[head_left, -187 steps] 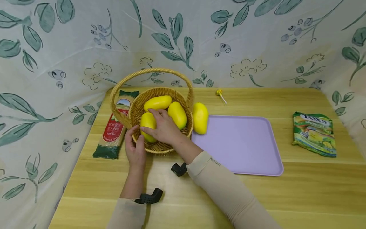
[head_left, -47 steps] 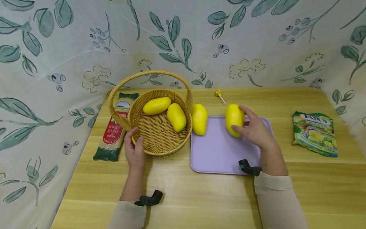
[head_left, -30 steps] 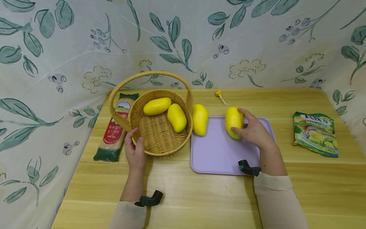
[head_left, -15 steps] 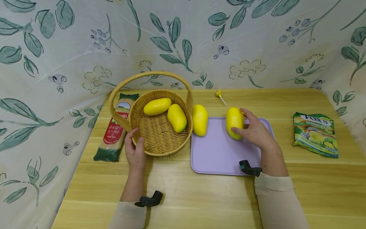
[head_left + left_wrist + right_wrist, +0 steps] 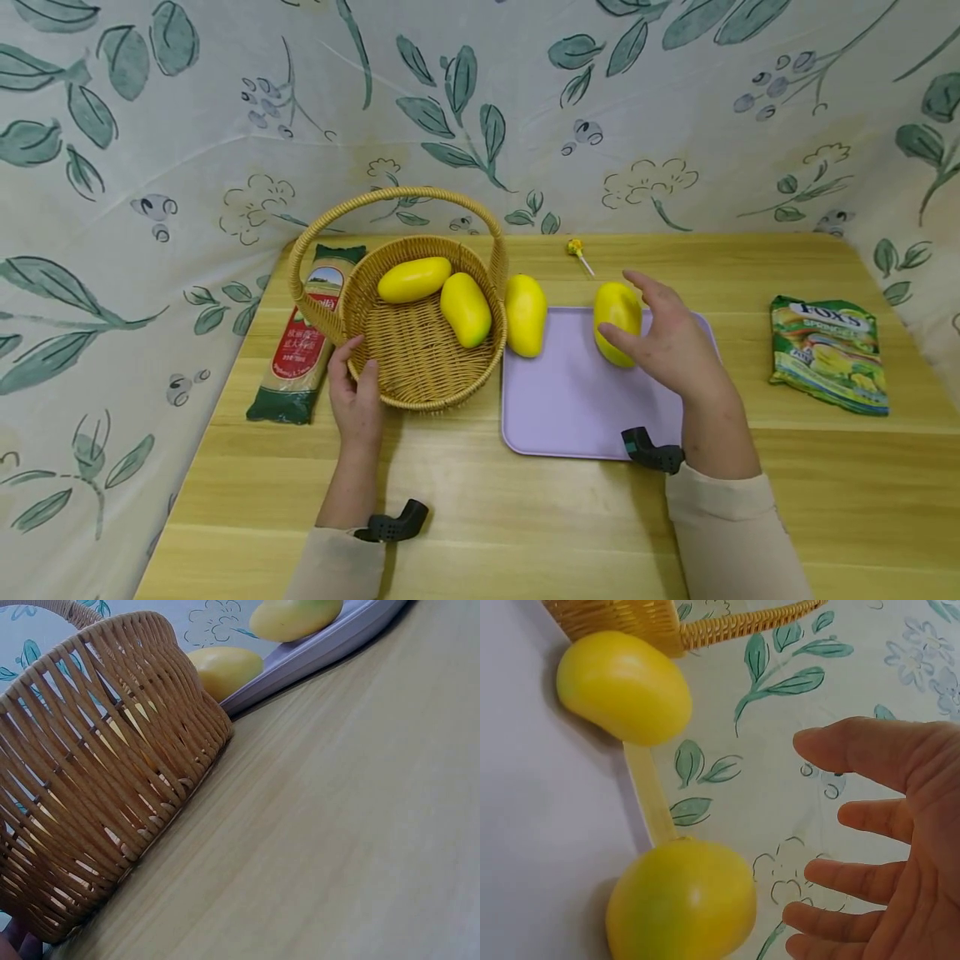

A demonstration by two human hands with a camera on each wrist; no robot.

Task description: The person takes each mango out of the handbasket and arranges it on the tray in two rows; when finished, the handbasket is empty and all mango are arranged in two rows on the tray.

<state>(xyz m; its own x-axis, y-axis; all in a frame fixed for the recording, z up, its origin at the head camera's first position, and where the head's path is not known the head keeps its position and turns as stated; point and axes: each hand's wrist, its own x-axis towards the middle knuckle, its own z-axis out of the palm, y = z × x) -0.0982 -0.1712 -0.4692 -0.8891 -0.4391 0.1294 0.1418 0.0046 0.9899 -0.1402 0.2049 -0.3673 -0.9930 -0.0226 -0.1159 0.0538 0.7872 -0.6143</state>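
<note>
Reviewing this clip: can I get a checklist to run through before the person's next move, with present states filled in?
1. Right hand off the right mango: ok, fingers spread, gap visible in the right wrist view.
2. Right mango on the tray: ok, at its far side.
3. Left hand touching the basket: ok.
4. Two mangoes inside the basket: ok.
5. Right hand at the basket: not ok, beside the right mango.
6. Left mango clear of the basket: cannot tell.

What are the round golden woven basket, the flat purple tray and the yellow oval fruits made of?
The round golden woven basket looks like wicker, slightly glossy: thin strands interlace. The flat purple tray seems smooth, matte plastic: even colour, rounded corners. The yellow oval fruits look smooth, with shiny highlights; real skin or plastic, I can't tell.
</note>
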